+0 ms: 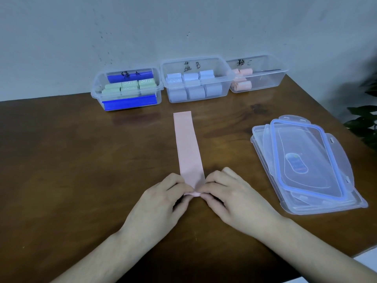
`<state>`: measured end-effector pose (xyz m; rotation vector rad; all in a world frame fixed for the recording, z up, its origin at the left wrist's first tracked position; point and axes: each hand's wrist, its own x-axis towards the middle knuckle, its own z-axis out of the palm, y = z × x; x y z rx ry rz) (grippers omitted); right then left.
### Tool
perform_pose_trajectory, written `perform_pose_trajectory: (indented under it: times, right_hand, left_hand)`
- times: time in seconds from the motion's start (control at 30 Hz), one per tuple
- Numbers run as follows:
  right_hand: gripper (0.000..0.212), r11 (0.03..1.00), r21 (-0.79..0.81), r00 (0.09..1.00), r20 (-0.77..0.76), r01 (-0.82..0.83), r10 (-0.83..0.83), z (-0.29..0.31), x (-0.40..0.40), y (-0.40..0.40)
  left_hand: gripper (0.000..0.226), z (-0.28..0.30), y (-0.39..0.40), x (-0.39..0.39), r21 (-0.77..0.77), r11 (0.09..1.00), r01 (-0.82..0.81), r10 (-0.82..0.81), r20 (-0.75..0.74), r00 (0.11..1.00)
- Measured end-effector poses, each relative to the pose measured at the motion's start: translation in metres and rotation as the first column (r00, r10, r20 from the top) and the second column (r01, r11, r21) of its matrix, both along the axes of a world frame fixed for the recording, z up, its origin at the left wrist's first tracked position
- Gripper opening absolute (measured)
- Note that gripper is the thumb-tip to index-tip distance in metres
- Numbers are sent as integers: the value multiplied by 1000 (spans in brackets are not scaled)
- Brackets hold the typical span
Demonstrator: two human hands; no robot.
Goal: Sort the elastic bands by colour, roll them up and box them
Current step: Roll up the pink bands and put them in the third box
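A pink elastic band (187,146) lies flat on the brown table, running away from me. Its near end is curled into a small roll, pinched from the left by my left hand (163,201) and from the right by my right hand (230,199). Three clear boxes stand along the wall. The left box (98,86) holds green rolls and blue strips. Pale blue rolls fill the middle box (163,78), and the right box (271,78) holds a few pink rolls.
A stack of clear lids (306,164) with blue seals lies at the right of the table. Dark plant leaves (365,119) show past the table's right edge. The wall rises directly behind the boxes.
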<state>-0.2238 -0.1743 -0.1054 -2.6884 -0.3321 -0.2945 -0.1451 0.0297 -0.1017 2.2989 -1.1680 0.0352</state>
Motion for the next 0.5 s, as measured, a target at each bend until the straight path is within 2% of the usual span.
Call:
perform_pose_trajectory:
  times: [0.1,0.23,0.33,0.5]
  right_hand:
    - [22,1000,-6,1000,-13,17,-17,2,2,0]
    - [22,999,13,999,3,33,-33,1,4,-1]
    - [17,1000,13,999,23,27,-27,-3,5,-2]
    - [20,1000,7,1000,15,28,-28,0,9,-2]
  left_hand:
    - [12,0,-1,4,21,999,25,-26,40,999]
    - [30,4,-3,8,37,999,16,-16,-10,1000]
    - [18,3,-3,10,49,999,2,-1,-21,1000]
    - [15,1,0,12,28,999,22,-22,6,1000]
